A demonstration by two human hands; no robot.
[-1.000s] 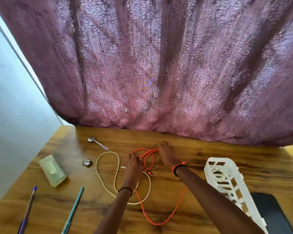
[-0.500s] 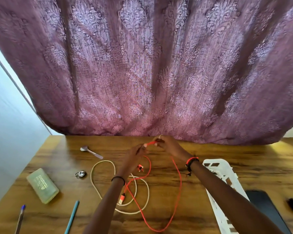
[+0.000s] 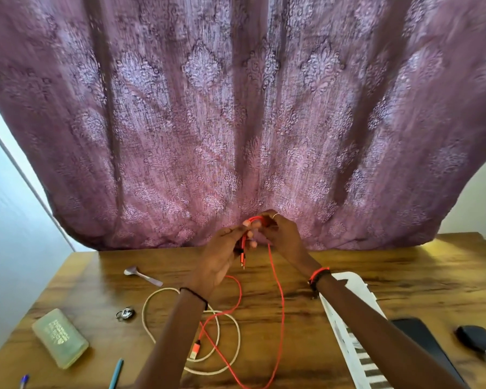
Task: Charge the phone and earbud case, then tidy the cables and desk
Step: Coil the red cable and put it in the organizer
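Gripping the orange cable (image 3: 282, 318) (seemingly folded), left hand (image 3: 219, 259) and right hand (image 3: 282, 237) meet above desk (image 3: 404, 276).

Daylight filters through the purple curtain (image 3: 236, 122), which glows pale in its middle and darkens in its folds. The wooden desk (image 3: 404, 279) is evenly lit, with a yellow glare patch at its far right corner and soft shadows beneath the forearms. The wide lens bows the desk's edges. The left hand (image 3: 222, 259) and right hand (image 3: 285, 238), holding the orange cable (image 3: 279, 293), look slightly smeared.
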